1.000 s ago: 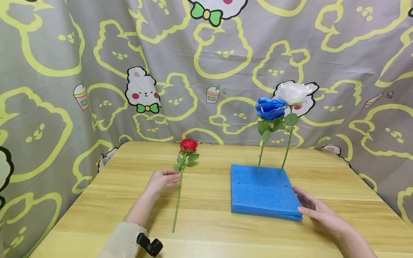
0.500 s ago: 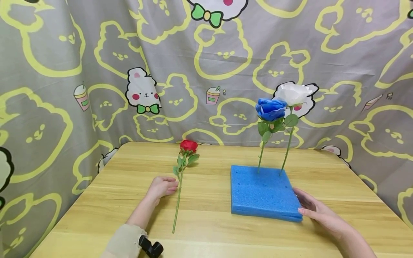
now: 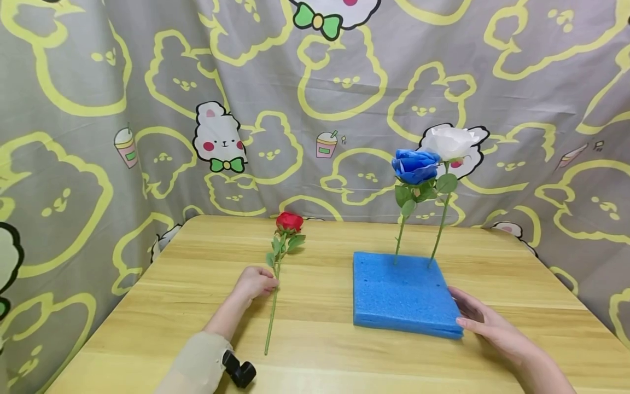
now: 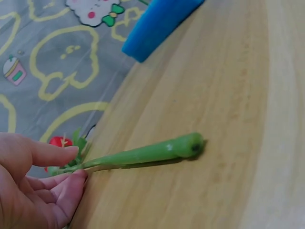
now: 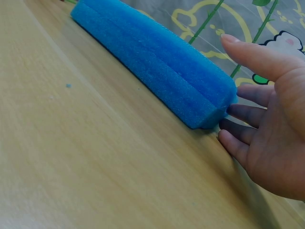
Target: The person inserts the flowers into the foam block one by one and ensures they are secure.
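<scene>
A red artificial rose lies on the table with its green stem pointing toward the person. My left hand is at the middle of that stem, which runs between thumb and fingertips; the left wrist view shows the cut stem end lying close along the wood. To the right, a blue foam block holds a blue rose and a white rose upright by their stems. My right hand rests at the block's right side, fingers extended along its edge and thumb raised apart from them.
Small holes dot the top of the foam block. A grey patterned curtain hangs behind and beside the wooden table. A black clip-like mount sits on the left sleeve. One tiny blue crumb lies on the wood.
My left hand drew back toward the person along the rose, then moved right onto the stem, its fingers closing in on it. The right hand and foam block stayed in place.
</scene>
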The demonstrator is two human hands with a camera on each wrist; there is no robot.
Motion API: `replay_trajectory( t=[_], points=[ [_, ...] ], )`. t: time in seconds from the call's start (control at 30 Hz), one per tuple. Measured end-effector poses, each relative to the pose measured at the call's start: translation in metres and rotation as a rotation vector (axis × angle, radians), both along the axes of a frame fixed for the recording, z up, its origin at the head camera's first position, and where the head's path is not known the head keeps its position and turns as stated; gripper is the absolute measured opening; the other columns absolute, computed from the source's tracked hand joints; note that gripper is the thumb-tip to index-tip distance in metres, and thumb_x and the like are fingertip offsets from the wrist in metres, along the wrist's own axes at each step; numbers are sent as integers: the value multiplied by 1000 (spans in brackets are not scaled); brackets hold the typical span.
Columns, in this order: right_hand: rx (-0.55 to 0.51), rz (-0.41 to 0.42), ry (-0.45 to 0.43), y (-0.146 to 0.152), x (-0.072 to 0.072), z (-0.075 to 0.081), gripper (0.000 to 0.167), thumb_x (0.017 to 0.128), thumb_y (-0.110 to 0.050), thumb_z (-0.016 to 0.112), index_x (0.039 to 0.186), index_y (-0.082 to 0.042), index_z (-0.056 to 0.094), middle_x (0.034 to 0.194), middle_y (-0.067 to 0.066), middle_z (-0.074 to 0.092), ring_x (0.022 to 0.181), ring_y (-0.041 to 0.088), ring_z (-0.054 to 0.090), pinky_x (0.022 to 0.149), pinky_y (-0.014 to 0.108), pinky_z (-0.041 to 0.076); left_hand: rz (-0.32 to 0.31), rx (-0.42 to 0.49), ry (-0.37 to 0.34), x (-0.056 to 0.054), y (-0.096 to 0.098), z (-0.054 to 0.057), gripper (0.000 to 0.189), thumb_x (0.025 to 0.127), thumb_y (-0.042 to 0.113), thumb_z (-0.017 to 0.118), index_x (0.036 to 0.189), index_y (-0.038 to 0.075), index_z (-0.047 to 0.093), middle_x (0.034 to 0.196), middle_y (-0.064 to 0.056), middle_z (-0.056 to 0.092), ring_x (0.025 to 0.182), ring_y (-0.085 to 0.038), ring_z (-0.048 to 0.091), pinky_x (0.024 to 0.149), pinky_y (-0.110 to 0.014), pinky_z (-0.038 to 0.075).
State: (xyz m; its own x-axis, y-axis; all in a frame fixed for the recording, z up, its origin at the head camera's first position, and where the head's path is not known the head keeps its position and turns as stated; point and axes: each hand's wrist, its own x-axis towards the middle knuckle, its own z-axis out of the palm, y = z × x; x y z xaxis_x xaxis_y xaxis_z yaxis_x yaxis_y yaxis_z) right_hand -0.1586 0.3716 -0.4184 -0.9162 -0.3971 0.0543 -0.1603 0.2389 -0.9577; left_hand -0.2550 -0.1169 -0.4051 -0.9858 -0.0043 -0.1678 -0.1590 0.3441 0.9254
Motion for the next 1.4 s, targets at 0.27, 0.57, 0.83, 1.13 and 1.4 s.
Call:
replay_trajectory(
  t=[0.27, 0.57, 0.83, 1.13, 1.4],
  points=[
    [6, 0, -2, 2, 1, 2, 60, 96, -4, 43, 142, 13, 8, 129, -27, 36, 115, -15, 35, 91, 7, 31, 5, -148, 7, -4, 10, 2, 22, 72, -5, 71, 88, -4, 56, 83, -12, 55, 63, -17, 55, 55, -25, 49],
    [15, -5, 7, 1, 0, 1, 60, 96, -4, 44, 142, 13, 9, 133, -20, 35, 115, -15, 36, 91, 7, 32, 11, -94, 11, -5, 13, 2, 20, 67, -13, 63, 83, -4, 54, 75, -10, 52, 49, -11, 47, 45, -19, 41],
    [11, 1, 11, 0, 0, 0, 59, 96, -3, 44, 141, 14, 10, 132, -22, 36, 115, -14, 36, 91, 7, 32, 10, -55, -56, -5, 9, 3, 19, 73, -6, 65, 90, -5, 57, 70, -7, 55, 56, -14, 52, 48, -23, 47],
    [17, -6, 3, 1, 0, 1, 59, 96, -4, 43, 142, 13, 10, 129, -28, 37, 115, -15, 36, 90, 6, 31, -23, 87, -135, -5, 7, 4, 22, 78, -6, 63, 99, -9, 55, 69, -9, 57, 53, -15, 54, 50, -25, 53],
    [-1, 20, 24, 0, 0, 0, 58, 96, -3, 42, 141, 13, 10, 131, -21, 33, 116, -14, 36, 90, 8, 33, -37, 130, -140, -6, 7, 1, 26, 80, -6, 62, 104, -13, 56, 75, -11, 60, 60, -16, 57, 57, -27, 55]
  ],
)
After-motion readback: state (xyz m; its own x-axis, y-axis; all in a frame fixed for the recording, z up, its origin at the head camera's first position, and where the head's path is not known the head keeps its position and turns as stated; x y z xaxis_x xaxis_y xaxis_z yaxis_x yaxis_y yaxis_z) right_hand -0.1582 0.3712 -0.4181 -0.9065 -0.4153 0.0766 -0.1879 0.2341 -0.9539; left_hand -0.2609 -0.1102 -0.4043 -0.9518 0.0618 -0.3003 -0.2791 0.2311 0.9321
